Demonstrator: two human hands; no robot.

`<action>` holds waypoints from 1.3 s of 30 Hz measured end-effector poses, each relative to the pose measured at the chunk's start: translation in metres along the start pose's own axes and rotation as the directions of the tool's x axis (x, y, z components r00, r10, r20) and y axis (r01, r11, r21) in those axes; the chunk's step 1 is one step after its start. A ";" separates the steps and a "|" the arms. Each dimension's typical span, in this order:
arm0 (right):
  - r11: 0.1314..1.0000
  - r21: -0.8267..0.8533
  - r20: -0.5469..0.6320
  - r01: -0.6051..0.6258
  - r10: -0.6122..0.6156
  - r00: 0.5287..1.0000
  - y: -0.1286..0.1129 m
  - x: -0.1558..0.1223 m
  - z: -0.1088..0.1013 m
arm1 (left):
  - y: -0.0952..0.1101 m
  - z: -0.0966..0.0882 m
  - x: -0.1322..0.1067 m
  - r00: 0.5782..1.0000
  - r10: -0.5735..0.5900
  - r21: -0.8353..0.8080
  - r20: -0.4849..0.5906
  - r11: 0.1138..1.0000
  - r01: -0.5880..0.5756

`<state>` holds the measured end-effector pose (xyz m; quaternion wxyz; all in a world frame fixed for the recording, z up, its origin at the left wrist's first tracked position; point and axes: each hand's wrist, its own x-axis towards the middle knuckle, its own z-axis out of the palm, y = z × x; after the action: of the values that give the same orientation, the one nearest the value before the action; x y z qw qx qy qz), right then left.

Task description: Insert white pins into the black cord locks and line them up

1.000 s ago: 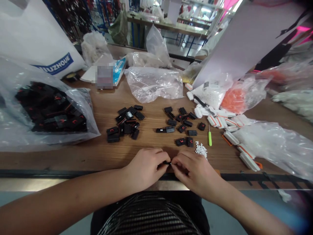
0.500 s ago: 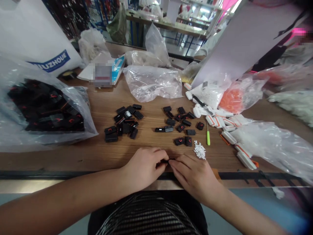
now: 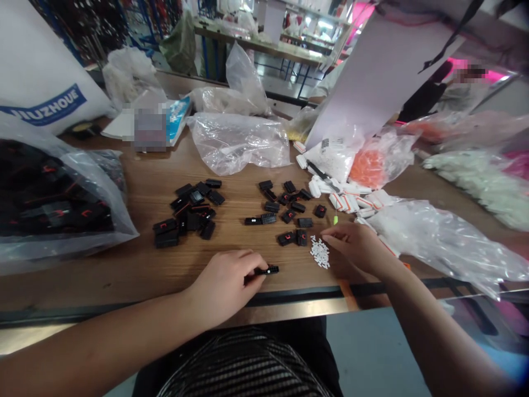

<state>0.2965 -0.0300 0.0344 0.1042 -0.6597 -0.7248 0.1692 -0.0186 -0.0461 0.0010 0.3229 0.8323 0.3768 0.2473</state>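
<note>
My left hand point(image 3: 231, 281) pinches a small black plastic connector housing point(image 3: 271, 269) near the table's front edge. A white dot shows on its exposed end; the rest is hidden by my fingers. My right hand point(image 3: 355, 245) is at the right side of a small pile of white plastic pins point(image 3: 319, 252), fingers stretched out and slightly bent, with nothing visible in them. Behind the pins lie several loose black housings point(image 3: 305, 222), some with red clips. Another black housing point(image 3: 253, 221) with white dots lies against a ribbed one.
A heap of black housings point(image 3: 192, 221) lies left of centre. At far left stands a clear bag point(image 3: 124, 220) of black parts. A green-handled tool point(image 3: 335, 219) is partly behind my right hand. White and orange parts point(image 3: 349, 202) and plastic bags point(image 3: 438, 231) lie at right.
My right hand has left the black housing and moved right to the white pins. My left hand still holds the housing, whose end now shows. The view has turned slightly right.
</note>
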 end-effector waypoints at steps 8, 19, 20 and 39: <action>0.965 -0.213 0.151 0.150 -0.119 0.981 -0.014 0.007 -0.003 | 0.001 -0.002 0.002 0.999 -0.033 -0.033 0.010 0.999 0.034; 0.898 -0.384 0.125 0.215 -0.180 0.976 0.001 0.006 -0.012 | 0.002 -0.003 0.002 0.999 -0.045 -0.038 0.020 0.998 0.046; 0.902 -0.384 0.111 0.197 -0.166 0.980 0.002 0.005 -0.012 | 0.002 -0.003 0.003 0.999 -0.046 -0.039 0.022 0.998 0.047; 0.969 -0.244 -0.033 0.028 -0.037 0.999 0.006 0.012 -0.004 | -0.003 -0.002 0.003 0.999 -0.042 -0.063 0.030 0.997 0.044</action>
<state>0.3018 -0.0174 0.0346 0.0388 -0.6586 -0.7487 0.0648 -0.0190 -0.0419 0.0007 0.3599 0.8167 0.3819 0.2400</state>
